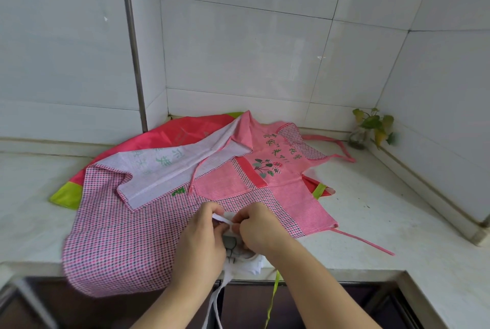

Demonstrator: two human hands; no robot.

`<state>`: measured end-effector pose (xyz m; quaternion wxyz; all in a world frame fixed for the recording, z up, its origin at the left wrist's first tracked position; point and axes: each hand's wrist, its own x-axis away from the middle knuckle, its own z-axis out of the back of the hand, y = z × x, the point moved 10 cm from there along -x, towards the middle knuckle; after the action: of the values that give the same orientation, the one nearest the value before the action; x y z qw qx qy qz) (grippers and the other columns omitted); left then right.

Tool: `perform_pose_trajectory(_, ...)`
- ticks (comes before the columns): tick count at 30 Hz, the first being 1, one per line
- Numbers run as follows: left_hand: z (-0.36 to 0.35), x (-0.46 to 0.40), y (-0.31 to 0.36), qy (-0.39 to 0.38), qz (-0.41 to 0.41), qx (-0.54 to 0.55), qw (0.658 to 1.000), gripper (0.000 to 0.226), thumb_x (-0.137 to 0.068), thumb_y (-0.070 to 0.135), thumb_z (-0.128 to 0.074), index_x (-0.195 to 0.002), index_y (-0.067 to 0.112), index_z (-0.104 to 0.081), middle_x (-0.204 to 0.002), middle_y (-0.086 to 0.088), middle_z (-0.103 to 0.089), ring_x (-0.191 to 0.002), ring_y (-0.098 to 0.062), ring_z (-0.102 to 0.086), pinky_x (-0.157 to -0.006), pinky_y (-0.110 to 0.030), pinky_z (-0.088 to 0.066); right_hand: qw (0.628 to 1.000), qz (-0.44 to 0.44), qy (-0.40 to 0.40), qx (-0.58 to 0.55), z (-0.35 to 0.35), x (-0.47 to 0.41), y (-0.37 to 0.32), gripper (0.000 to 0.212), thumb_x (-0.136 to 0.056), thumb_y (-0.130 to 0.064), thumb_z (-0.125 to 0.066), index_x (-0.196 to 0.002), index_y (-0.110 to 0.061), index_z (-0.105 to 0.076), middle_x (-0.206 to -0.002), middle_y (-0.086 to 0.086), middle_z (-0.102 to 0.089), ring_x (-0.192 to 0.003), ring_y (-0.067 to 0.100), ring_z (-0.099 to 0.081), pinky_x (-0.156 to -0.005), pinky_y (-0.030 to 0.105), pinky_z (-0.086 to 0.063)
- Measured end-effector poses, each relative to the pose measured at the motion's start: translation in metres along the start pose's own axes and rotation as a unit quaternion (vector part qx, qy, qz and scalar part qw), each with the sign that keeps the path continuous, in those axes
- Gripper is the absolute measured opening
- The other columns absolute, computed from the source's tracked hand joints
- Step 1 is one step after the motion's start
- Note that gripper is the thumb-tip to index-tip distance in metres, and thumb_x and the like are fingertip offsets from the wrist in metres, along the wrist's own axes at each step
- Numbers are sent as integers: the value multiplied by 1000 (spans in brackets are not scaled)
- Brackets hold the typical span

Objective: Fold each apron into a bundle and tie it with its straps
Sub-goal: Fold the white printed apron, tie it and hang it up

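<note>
A small white folded apron bundle (240,255) with dark print lies at the counter's front edge, mostly hidden under my hands. My left hand (201,243) and my right hand (261,230) meet above it, both pinching a white strap (222,219) between fingertips. More white strap (214,302) hangs down over the counter edge. Behind the bundle lie a pink checked apron (119,236), partly turned back to its white lining, and a pink apron with a flower print (270,167). A red apron with lime-green trim (159,137) lies underneath them.
The white counter (397,196) sits in a tiled corner. A small potted plant (371,127) stands at the back right. A lime-green strap (273,297) and a pink strap (371,243) trail toward the front edge. A dark opening lies below the counter edge.
</note>
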<state>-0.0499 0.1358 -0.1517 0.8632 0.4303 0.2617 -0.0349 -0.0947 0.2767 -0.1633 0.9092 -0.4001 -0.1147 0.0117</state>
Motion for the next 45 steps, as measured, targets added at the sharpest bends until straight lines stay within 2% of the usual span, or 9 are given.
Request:
perform_pose_trajectory(4,4,2,10,12,-61,-43,997,35,-84,1,-79,-93,22,-52,-99,13,-47,-75,-2,-54,-56,-12,-37,1000,-9,-12,-17,-1,-3,4,17,-96,-8,-59,-99,-8,-76,-70,7,-63,-71,26,-62,-70,38,-56)
perform_pose_trajectory(9,12,7,10,12,-61,-38,997,30,-79,12,-87,-84,21,-59,-111,12,-47,-80,1,-56,-56,-23,-52,998,-36,15,-45,-7,-15,16,20,-83,-9,-52,-86,6,-65,-70,12,-52,-65,23,-51,-62,36,-43)
perform_pose_trajectory(12,14,13,9,-3,-43,-30,999,25,-73,16,-92,-79,22,-68,-123,14,-48,-86,5,-58,-60,-25,-56,998,-35,16,-50,-7,-17,16,13,-80,-6,-49,-75,-9,-60,-70,10,-44,-66,21,-42,-62,36,-35)
perform_pose_trajectory(16,2,11,11,-37,-30,-75,996,17,-75,23,-91,-82,28,-76,-127,20,-50,-80,1,-61,-53,-21,-50,997,-38,9,-73,-9,-19,16,25,-72,-16,-48,-79,3,-63,-69,14,-51,-67,23,-48,-62,39,-38)
perform_pose_trajectory(23,-5,9,18,-35,-31,-166,985,25,-68,21,-95,-68,20,-70,-125,12,-62,-60,-10,-62,-45,-16,-24,995,-36,0,-97,-10,-15,14,23,-68,-19,-49,-78,-6,-65,-68,14,-50,-67,24,-47,-61,38,-38)
perform_pose_trajectory(30,-7,12,18,-33,-28,-171,984,22,-69,14,-94,-76,18,-74,-130,9,-62,-65,-13,-66,-45,-22,-34,994,-29,3,-108,-9,-12,15,39,-68,-21,-51,-84,13,-62,-65,14,-52,-63,24,-50,-62,39,-44)
perform_pose_trajectory(36,-7,11,16,-31,-28,-139,989,21,-70,11,-93,-75,19,-74,-123,14,-60,-72,-9,-66,-49,-10,-24,995,-23,-1,-100,-6,-6,10,26,-77,-11,-54,-85,11,-65,-65,15,-54,-63,23,-53,-61,38,-45)
perform_pose_trajectory(41,-6,10,18,-32,-44,-121,991,16,-76,8,-86,-77,18,-74,-124,18,-57,-90,-10,-67,-49,-23,-46,993,3,2,-117,2,0,13,22,-88,2,-50,-84,2,-72,-63,9,-61,-59,21,-57,-60,32,-50)
perform_pose_trajectory(45,-10,6,14,-56,-24,-92,994,18,-84,11,-79,-75,22,-68,-129,26,-49,-98,0,-58,-60,-13,-42,988,18,50,-145,4,4,18,26,-89,0,-56,-83,-18,-74,-65,0,-65,-58,16,-61,-62,35,-56)
